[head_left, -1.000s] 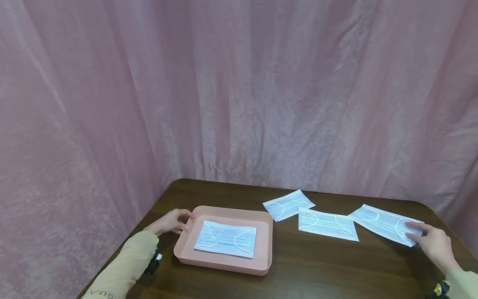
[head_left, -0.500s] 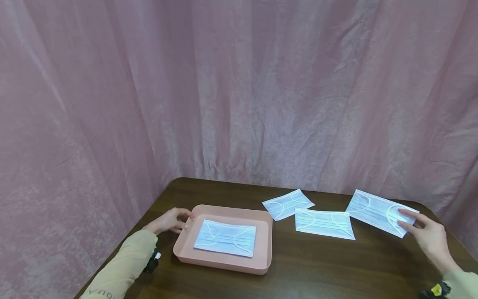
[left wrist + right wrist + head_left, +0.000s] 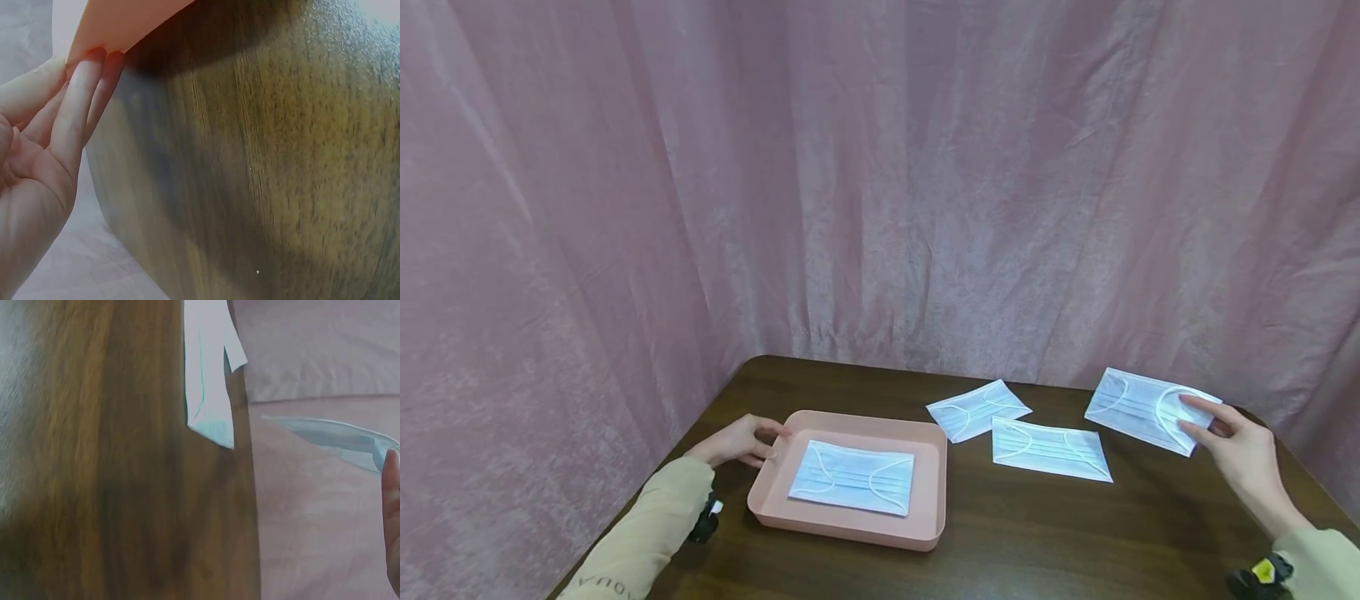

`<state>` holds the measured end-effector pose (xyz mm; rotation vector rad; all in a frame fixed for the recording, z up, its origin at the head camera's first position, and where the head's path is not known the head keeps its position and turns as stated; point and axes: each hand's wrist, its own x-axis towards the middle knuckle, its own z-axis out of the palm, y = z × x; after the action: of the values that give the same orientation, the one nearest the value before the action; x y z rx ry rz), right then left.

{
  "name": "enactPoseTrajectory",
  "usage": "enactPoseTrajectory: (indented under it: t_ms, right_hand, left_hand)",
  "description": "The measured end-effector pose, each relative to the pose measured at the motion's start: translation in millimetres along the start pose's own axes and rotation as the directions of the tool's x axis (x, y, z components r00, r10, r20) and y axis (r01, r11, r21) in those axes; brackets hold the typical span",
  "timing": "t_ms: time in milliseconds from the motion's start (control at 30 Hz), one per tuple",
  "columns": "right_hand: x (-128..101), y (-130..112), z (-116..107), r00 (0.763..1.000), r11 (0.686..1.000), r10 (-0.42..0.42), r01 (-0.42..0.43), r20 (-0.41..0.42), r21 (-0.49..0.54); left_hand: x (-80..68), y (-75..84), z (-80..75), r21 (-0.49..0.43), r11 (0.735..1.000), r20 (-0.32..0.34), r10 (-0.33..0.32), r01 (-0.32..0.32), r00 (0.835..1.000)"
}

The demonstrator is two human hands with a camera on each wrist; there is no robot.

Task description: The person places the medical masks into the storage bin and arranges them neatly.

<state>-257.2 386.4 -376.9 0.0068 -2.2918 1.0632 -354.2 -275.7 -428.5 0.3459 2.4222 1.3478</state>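
Head view shows our right hand [image 3: 1240, 454] pinching a face mask [image 3: 1138, 408] by its right end, thumb and fingers clamped on the edge, with the mask lifted off the table [image 3: 1075, 533] above the far right corner. Right wrist view shows the same mask [image 3: 337, 437] edge-on in the air, beside a fingertip at the frame's right border. Our left hand [image 3: 737, 440] rests against the left rim of the pink tray [image 3: 850, 529], fingers straight and together; left wrist view confirms the fingertips [image 3: 87, 69] touching the tray's corner [image 3: 125, 22], holding nothing. One mask [image 3: 852, 477] lies flat inside the tray, clear of its walls. Two further masks lie on the table between the tray and our right hand: one [image 3: 977, 410] near the back edge, one [image 3: 1049, 449] just in front of it, their corners nearly touching. Bare wood extends along the front edge, from the tray to the right side.
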Motion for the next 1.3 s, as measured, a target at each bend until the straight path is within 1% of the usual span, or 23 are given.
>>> enactPoseTrajectory:
  t_ms: [100,233,433,500,700,967,1100,1300]
  right_hand:
    - [1.7,-7.3,3.9,0.999,1.0,-0.014,0.015,0.029,-0.024]
    - [1.7,-17.3,13.4,0.997,0.998,-0.049,0.051,0.061,-0.031]
    - [2.8,-33.5,35.0,0.985,0.989,-0.145,0.146,0.098,-0.005]
    - [3.3,-40.0,42.6,0.981,0.987,-0.162,0.162,0.109,0.01]
    - [6.5,-62.3,63.6,0.973,0.982,-0.184,0.175,0.141,0.073]
    - [8.7,-99.5,94.4,0.958,0.974,-0.183,0.145,0.223,0.174]
    - [8.4,-115.9,110.2,0.948,0.96,-0.2,0.139,0.248,0.244]
    - [5.4,-135.5,130.6,0.929,0.925,-0.246,0.14,0.277,0.353]
  left_hand:
    - [-0.6,0.1,0.5,-0.014,1.0,0.003,0.002,-0.002,1.0]
    - [-1.4,1.2,0.4,-0.028,1.0,0.008,0.005,-0.004,1.0]
    - [-1.7,2.9,0.4,-0.047,0.999,0.013,0.009,-0.008,1.0]
    - [-1.9,3.6,1.0,-0.051,0.999,0.009,0.006,-0.005,1.0]
    - [-2.8,3.9,1.8,-0.063,0.998,0.0,-0.007,0.007,1.0]
    - [-5.2,5.3,0.9,-0.078,0.997,0.0,-0.009,0.009,1.0]
    - [-5.9,6.5,2.4,-0.095,0.995,0.008,-0.006,0.007,1.0]
    - [-5.3,7.9,4.2,-0.107,0.994,0.018,-0.011,0.013,1.0]
